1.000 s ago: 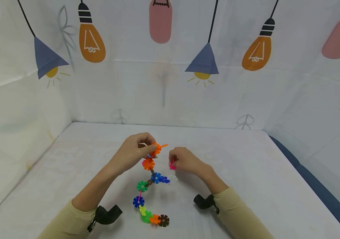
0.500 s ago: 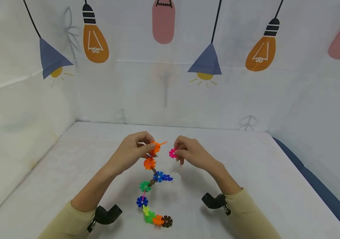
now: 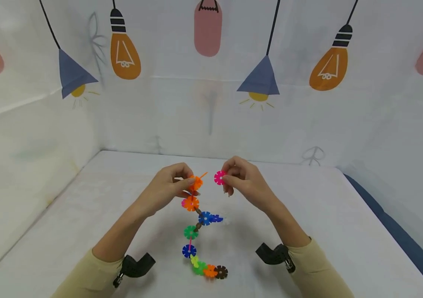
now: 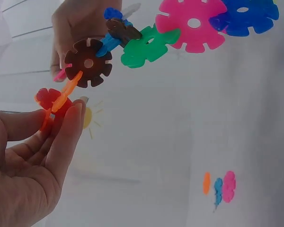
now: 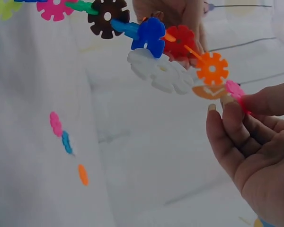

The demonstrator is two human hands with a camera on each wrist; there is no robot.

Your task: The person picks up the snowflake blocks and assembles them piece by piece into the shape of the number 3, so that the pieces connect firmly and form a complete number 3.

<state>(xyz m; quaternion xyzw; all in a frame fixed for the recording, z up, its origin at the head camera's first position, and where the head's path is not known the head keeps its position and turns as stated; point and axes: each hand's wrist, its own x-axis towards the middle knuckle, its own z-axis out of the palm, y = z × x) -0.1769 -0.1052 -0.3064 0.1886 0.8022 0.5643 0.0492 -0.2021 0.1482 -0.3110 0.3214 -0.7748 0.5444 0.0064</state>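
Note:
My left hand (image 3: 168, 182) pinches the upper end of a chain of interlocking plastic snowflake discs, at an orange disc (image 3: 196, 183). Below it the chain winds down through an orange disc (image 3: 192, 203), blue disc (image 3: 204, 218) and green disc (image 3: 190, 232) to a brown disc (image 3: 221, 272) at its lower end. A white disc (image 5: 161, 71) on a side branch shows best in the right wrist view. Thumb and fingers of my right hand (image 3: 248, 182) pinch a loose pink snowflake disc (image 3: 220, 178), apart from the chain's orange end and just right of it.
A white tabletop (image 3: 122, 231) lies beneath the hands. White fabric walls (image 3: 181, 120) printed with lamps and bulbs rise behind and at both sides. Black wrist cameras (image 3: 137, 265) sit at the sleeves.
My right hand has lifted the pink disc upward to the height of the chain's orange end. The left hand keeps its hold; the head view has turned slightly left.

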